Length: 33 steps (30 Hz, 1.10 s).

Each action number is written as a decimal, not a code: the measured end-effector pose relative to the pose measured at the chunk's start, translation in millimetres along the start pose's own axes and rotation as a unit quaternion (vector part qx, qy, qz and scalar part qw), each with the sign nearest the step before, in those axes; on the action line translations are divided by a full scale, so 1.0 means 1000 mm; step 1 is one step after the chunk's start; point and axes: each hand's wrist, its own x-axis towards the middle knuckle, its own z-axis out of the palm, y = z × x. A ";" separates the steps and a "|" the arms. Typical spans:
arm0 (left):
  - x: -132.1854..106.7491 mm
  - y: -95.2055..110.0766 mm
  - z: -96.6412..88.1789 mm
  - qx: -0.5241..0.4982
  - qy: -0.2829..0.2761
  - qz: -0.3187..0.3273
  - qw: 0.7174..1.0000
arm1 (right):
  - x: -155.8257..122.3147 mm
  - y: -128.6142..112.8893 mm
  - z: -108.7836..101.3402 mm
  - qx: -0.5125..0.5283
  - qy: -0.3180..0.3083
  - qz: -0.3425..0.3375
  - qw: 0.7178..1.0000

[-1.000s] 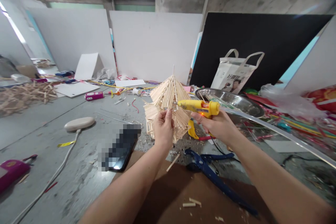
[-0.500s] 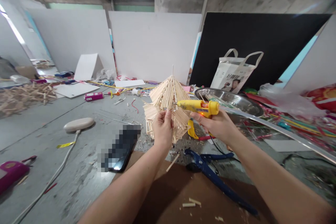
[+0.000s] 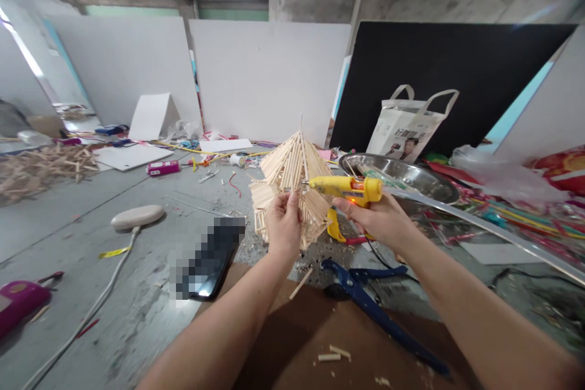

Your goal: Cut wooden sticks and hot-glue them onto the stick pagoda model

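Note:
A tower-like model of thin wooden sticks point(image 3: 315, 210) stands on the floor, with a pointed roof tapering to a single upright stick. My left hand point(image 3: 284, 222) is closed in a pinch at the lower edge of the roof, on a wooden stick; the hand hides part of the model, and I cannot tell whether that stick is loose. My right hand point(image 3: 386, 219) grips a yellow hot glue gun point(image 3: 338, 187), its orange light lit. The gun's nozzle points left, close to the roof sticks just above my left thumb.
Blue cutting pliers point(image 3: 388, 320) and stick offcuts point(image 3: 329, 357) lie on a brown board point(image 3: 283, 341). A phone point(image 3: 212, 262) and a white corded power strip point(image 3: 137, 217) are on the left. To the right stand a metal basin point(image 3: 439, 189) and a bag point(image 3: 402, 128), with a long silvery rod point(image 3: 498, 226) crossing.
The glue gun has shifted very slightly at the roof's edge. My left hand stays in its pinch, and the rest looks the same.

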 end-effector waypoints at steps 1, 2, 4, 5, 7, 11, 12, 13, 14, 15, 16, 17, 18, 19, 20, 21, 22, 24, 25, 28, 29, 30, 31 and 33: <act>0.000 0.000 0.000 0.000 0.001 -0.002 1.000 | 0.000 0.001 0.000 -0.014 -0.006 0.003 1.000; 0.000 0.001 0.000 0.000 0.002 -0.003 1.000 | 0.000 0.001 0.000 -0.031 -0.011 0.006 0.999; 0.000 0.001 0.001 -0.001 0.002 -0.003 1.000 | 0.002 0.002 0.000 -0.050 -0.013 0.009 0.999; 0.000 0.001 0.001 -0.001 0.001 -0.003 1.000 | 0.002 0.002 0.000 -0.049 -0.011 0.009 0.999; 0.000 0.000 0.000 0.000 0.000 -0.003 1.000 | 0.004 0.000 0.000 -0.034 -0.006 0.006 0.999; 0.001 -0.001 0.000 0.002 -0.001 -0.002 1.000 | 0.006 -0.002 0.001 0.009 0.004 0.018 1.000; 0.001 -0.001 0.000 0.002 -0.001 0.000 1.000 | 0.007 -0.002 0.001 0.020 0.004 0.030 0.999; 0.001 -0.001 0.000 0.002 -0.001 0.001 1.000 | 0.007 -0.001 0.002 0.032 0.004 0.044 0.998; 0.000 -0.001 0.000 0.003 -0.001 0.002 1.000 | 0.008 -0.001 0.002 0.046 0.004 0.058 0.997; 0.000 0.000 0.000 0.004 -0.002 0.004 1.000 | 0.009 0.000 0.002 0.060 0.004 0.069 0.996; 0.000 0.000 0.000 0.005 -0.002 0.005 1.000 | 0.010 0.001 0.003 0.072 0.006 0.078 0.994; 0.000 0.000 0.000 0.006 -0.003 0.005 1.000 | 0.011 0.001 0.003 0.080 0.007 0.085 0.993; 0.000 0.000 0.000 0.007 -0.003 0.003 1.000 | 0.011 0.001 0.003 0.084 0.008 0.092 0.992; 0.001 0.000 0.000 0.008 -0.004 0.002 1.000 | 0.012 0.001 0.003 0.085 0.010 0.098 0.992; 0.001 0.000 -0.001 0.009 -0.005 0.001 1.000 | 0.013 0.000 0.003 0.086 0.011 0.103 0.991; 0.001 -0.001 -0.001 0.010 -0.006 0.001 1.000 | 0.013 0.000 0.003 0.089 0.013 0.107 0.990; 0.001 -0.001 -0.001 0.011 -0.006 0.002 1.000 | 0.014 0.000 0.002 0.093 0.013 0.107 0.990; 0.002 -0.002 -0.002 0.011 -0.007 0.006 1.000 | 0.015 0.001 0.002 0.106 0.011 0.103 0.989; 0.002 -0.003 -0.002 0.011 -0.007 0.009 1.000 | 0.016 0.002 0.002 0.113 0.009 0.100 0.988; 0.001 -0.003 -0.002 0.011 -0.007 0.010 1.000 | 0.018 0.004 0.002 0.134 0.005 0.102 0.986; 0.001 -0.003 -0.001 0.010 -0.007 0.009 1.000 | 0.019 0.004 0.002 0.138 0.005 0.105 0.985; 0.001 -0.002 -0.001 0.010 -0.007 0.010 1.000 | 0.020 0.004 0.002 0.141 0.006 0.108 0.984; 0.001 -0.002 -0.001 0.010 -0.008 0.009 1.000 | 0.020 0.004 0.002 0.142 0.007 0.110 0.984; 0.001 -0.002 -0.001 0.010 -0.008 0.009 1.000 | 0.021 0.003 0.002 0.143 0.013 0.114 0.983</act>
